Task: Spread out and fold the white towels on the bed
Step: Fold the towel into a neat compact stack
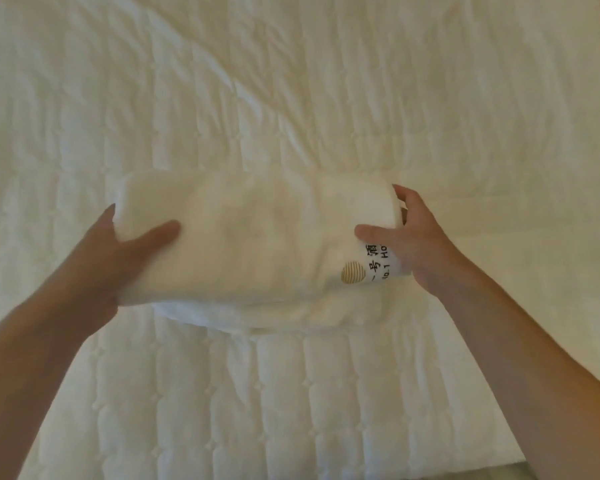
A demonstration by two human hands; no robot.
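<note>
Gripping a folded white towel (250,244) at its ends — left hand (118,251) and right hand (409,237), thumbs on top — over the quilted bed (291,98), apparently atop another towel (243,315).

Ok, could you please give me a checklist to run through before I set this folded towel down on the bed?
1. Grip of the left hand on the towel: ok, thumb on top at the left end.
2. Grip of the right hand: ok, thumb on top at the right end.
3. Fold tidy: not ok, a looser layer bulges out along the near edge.
4. Printed logo facing up: ok, beside the right hand.
5. The bed smooth where the towel would land: not ok, creases run across the quilted cover.
6. Towel lifted or resting on the bed: cannot tell.
</note>
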